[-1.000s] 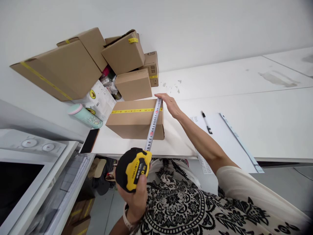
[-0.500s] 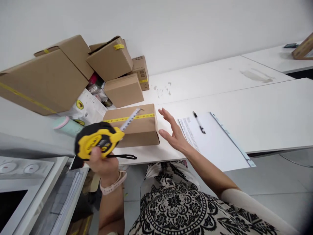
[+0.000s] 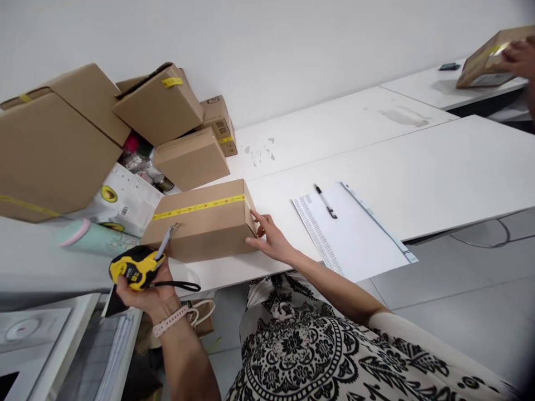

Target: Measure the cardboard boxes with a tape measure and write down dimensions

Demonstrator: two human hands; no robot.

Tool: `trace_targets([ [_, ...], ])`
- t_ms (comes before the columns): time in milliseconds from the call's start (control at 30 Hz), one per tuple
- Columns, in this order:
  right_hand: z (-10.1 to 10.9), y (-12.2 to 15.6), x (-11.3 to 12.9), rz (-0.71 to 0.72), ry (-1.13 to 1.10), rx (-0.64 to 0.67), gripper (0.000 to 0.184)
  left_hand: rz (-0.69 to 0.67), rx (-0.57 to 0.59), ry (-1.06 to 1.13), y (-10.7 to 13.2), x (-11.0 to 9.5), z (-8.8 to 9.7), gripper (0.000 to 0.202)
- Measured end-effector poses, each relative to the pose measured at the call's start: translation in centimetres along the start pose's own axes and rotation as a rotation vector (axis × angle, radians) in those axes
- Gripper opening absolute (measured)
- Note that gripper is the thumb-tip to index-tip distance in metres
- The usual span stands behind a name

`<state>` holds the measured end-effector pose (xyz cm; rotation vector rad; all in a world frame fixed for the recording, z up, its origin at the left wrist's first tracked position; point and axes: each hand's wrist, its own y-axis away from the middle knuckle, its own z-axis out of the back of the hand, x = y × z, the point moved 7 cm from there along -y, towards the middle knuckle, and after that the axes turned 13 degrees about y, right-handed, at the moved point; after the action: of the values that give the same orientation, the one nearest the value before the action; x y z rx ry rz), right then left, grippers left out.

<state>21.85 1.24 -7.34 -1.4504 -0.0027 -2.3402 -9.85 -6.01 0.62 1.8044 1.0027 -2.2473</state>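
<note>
In my left hand is a yellow and black tape measure, its fingers wrapped round the case. A short length of white blade sticks out, with its metal hook in front of the near left part of a closed cardboard box. Yellow printed tape runs along the box's top. A black wrist strap hangs from the tape measure. My right hand rests its fingertips against the box's right end, fingers apart, thumb near the lower front corner.
Several cardboard boxes are stacked at the back left. A mint green tumbler lies beside an avocado-print package. To the right, a pen lies on printed sheets. Another person's hand touches a box at far right.
My left hand has lowered the tape measure toward the box's near left side. My right hand has moved left and now touches the box's end. Another person's hand has come into view.
</note>
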Motion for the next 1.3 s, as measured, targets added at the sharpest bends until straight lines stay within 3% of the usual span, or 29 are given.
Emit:
trace_targets([
  [100,2.8,-1.5,1.8,-0.044,0.001,-0.113,0.074,0.080,-0.137,0.301,-0.4,-1.3,-0.8,0.053],
  [233,5.9,-4.2,2.3,-0.181,-0.037,-0.168,0.059,0.048,-0.143,0.358,-2.2,-2.3,-2.4,0.048],
  [467,7.2,-8.7,0.4,-0.265,-0.140,-0.016,0.046,0.002,-0.209,0.311,-6.9,1.1,-5.1,0.046],
  [633,8.2,-9.8,-1.2,-0.272,-0.107,0.068,0.025,-0.021,-0.249,0.241,-10.2,3.1,-6.8,0.037],
  [733,12.0,-9.2,-3.6,-0.288,0.081,-0.051,0.026,-0.047,-0.224,0.201,-12.1,3.3,-7.6,0.031],
  [833,17.6,-6.8,-7.3,-0.448,0.583,-0.258,0.020,-0.099,-0.190,0.172,-13.9,2.5,-8.4,0.030],
  [900,19.6,-4.9,-9.9,-0.571,0.810,-0.225,0.025,-0.131,-0.147,0.147,-15.1,1.9,-9.4,0.031],
  [967,19.9,-3.4,-11.8,-0.627,0.924,-0.125,0.033,-0.145,-0.103,0.121,-15.9,1.8,-10.5,0.038],
  [1100,18.6,-2.0,-13.0,-0.568,0.971,-0.006,0.039,-0.216,0.010,-0.034,-15.9,2.0,-12.3,0.066],
  [1300,19.5,-1.6,-14.3,-0.539,0.861,-0.037,0.033,-0.501,0.236,-0.320,-11.9,0.4,-13.6,0.064],
])
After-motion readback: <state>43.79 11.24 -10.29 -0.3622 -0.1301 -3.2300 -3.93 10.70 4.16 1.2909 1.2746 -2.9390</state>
